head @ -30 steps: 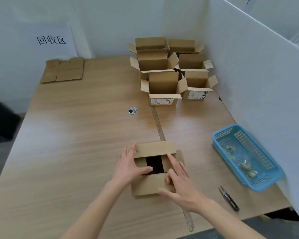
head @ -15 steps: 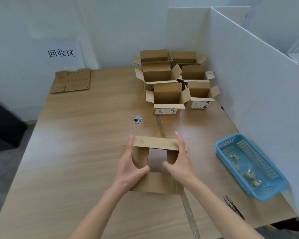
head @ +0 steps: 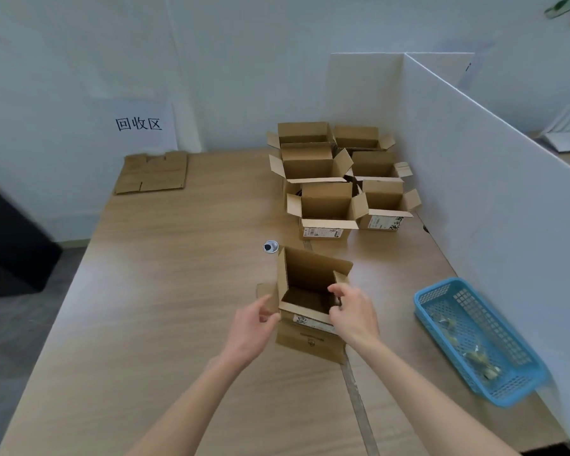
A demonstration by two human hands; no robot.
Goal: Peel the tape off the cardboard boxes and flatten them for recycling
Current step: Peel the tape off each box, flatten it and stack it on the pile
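A small brown cardboard box [head: 306,340] stands upright on the wooden table [head: 178,274] in front of me, its top flaps up and its inside dark. My left hand [head: 252,327] pinches the left flap at the box's rim. Over the right rim, my right hand [head: 352,312] curls its fingers and grips the right wall. Several more open cardboard boxes [head: 326,205] are grouped at the back of the table. A flattened box [head: 153,172] lies at the far left corner.
A blue plastic basket [head: 507,366] holding tape scraps sits at the right, by a white partition [head: 491,209]. A round cable grommet [head: 271,247] is just behind the held box. A paper sign [head: 139,125] hangs on the wall above the flattened box.
The box was lying low with both hands pressing its flaps; now it stands upright and open, with both hands holding its rims. The camera view has tilted upward.
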